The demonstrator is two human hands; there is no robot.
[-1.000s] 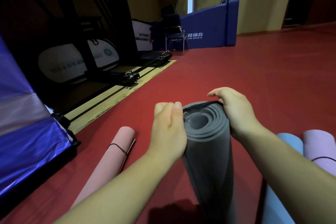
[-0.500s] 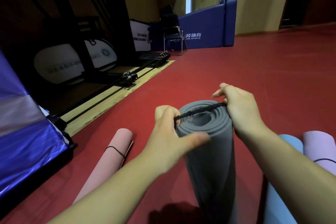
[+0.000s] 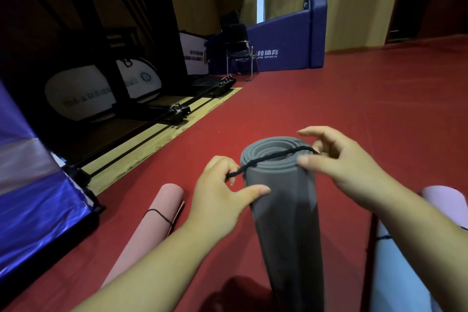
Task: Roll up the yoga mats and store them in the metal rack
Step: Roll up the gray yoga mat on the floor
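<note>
Grey foam yoga mat roll: left hand & right hand pinch thin black elastic band across its top; if it slips, roll could loosen.

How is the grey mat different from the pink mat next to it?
The grey mat is held by the person; the pink mat lies alone on the red floor. The pink mat has a thin cord around it, while the grey mat's black band is only stretched across its end, between the left hand and right hand. Both are rolled up.
</note>
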